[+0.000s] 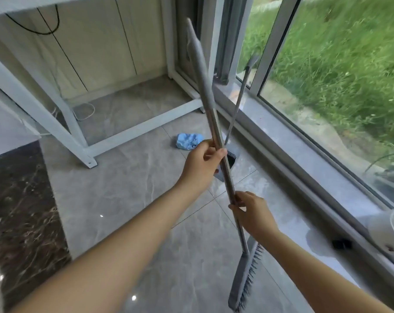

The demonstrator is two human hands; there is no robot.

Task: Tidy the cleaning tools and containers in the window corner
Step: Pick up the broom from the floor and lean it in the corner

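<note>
Both hands gripped the long grey metal-handled broom (214,123), which stood tilted with its grey bristled head (245,281) low, below the right wrist. The left hand (202,163) curled around the pole at mid-length, thumb laid along it; the right hand (251,211) held the same pole lower down, fingers wrapped round it. Just beyond the left hand, a grey long-handled dustpan with a black comb edge (231,158) stood on the grey marble-patterned tile floor (128,188), its thin handle leaning toward the window frame (273,53). A crumpled light-blue cloth (188,141) lay on the floor just left of and beyond the left hand, near the white table frame (62,123). Right of the right hand, a white round object (388,229) sat on the sill.
</note>
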